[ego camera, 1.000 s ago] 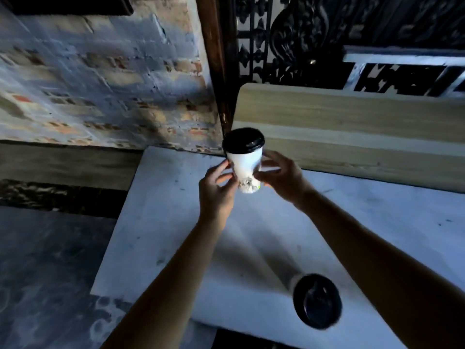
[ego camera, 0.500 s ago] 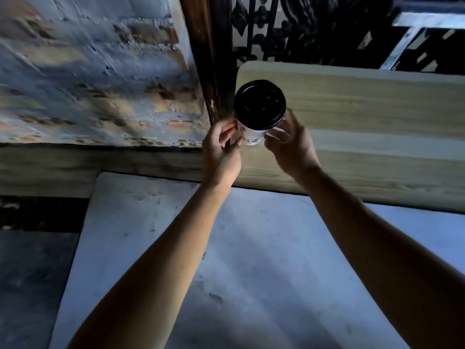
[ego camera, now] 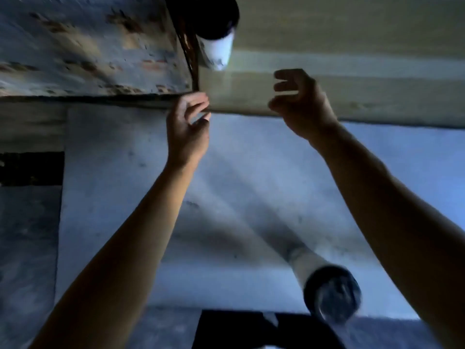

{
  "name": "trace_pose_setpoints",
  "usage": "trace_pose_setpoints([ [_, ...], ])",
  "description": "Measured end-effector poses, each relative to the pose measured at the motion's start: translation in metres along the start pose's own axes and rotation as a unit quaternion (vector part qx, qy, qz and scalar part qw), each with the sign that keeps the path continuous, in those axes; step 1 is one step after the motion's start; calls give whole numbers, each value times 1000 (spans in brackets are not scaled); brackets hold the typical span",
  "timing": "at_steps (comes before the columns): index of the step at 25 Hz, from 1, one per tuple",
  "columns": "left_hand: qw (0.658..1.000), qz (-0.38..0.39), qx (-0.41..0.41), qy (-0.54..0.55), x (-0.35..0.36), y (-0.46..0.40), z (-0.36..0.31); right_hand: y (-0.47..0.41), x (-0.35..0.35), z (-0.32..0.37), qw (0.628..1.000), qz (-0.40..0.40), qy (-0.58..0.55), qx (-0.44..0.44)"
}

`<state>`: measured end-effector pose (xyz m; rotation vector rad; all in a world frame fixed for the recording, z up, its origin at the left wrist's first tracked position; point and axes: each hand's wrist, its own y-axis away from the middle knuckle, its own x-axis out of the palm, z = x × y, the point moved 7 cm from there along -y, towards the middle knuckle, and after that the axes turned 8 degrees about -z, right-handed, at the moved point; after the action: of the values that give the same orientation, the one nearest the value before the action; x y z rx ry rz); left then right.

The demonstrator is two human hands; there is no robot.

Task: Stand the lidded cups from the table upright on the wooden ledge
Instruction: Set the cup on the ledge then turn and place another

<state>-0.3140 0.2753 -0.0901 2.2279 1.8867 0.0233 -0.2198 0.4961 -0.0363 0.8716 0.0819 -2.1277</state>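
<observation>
A white paper cup with a black lid point(ego camera: 218, 47) stands upright at the left end of the wooden ledge point(ego camera: 352, 34), at the top of the view. My left hand point(ego camera: 187, 127) hangs below it, fingers loosely curled, holding nothing. My right hand point(ego camera: 299, 102) is to the right and below the cup, fingers apart and empty. A second white cup with a black lid point(ego camera: 324, 285) stands on the white table point(ego camera: 113, 197) near its front edge, between my forearms.
A painted brick wall point(ego camera: 88, 46) fills the upper left, with a dark post point(ego camera: 187, 46) beside the ledge's left end. Grey floor point(ego camera: 27, 248) lies left of the table. A dark shape point(ego camera: 251, 331) sits below the table's front edge.
Both hands have let go of the cup, which now stands on the ledge, and have drawn back down toward the table. The view has tilted down, bringing the second cup back in sight.
</observation>
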Motion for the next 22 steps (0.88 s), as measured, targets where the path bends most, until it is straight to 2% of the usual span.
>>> trace_pose_setpoints([
  [2, 997, 36, 39, -63, -5, 60, -3, 49, -34, -3, 999, 19, 35, -36],
  [6, 977, 127, 40, -169, -10, 206, 12, 169, -97, -19, 987, 64, 74, -126],
  [9, 917, 202, 74, -335, -1, 302, 28, 237, -127, -45, 975, 86, 94, -180],
  [10, 901, 223, 56, -368, 4, 325, 34, 254, -129, -55, 973, 100, 100, -182],
  [12, 915, 204, -2, -349, 16, 363, 33, 287, -130, -72, 958, 147, 131, -210],
  [14, 945, 147, -2, -293, 34, 379, 23, 306, -129, -89, 943, 176, 167, -225],
  [16, 963, 83, 1, -256, 45, 389, 14, 310, -137, -101, 949, 164, 169, -208],
  [18, 966, 42, 10, -253, 47, 395, 6, 310, -143, -110, 958, 163, 149, -184],
  [20, 965, 51, 55, -252, 50, 404, -3, 309, -149, -120, 970, 154, 129, -137],
  [22, 953, 99, 98, -269, 51, 412, -12, 310, -156, -128, 988, 124, 79, -56],
])
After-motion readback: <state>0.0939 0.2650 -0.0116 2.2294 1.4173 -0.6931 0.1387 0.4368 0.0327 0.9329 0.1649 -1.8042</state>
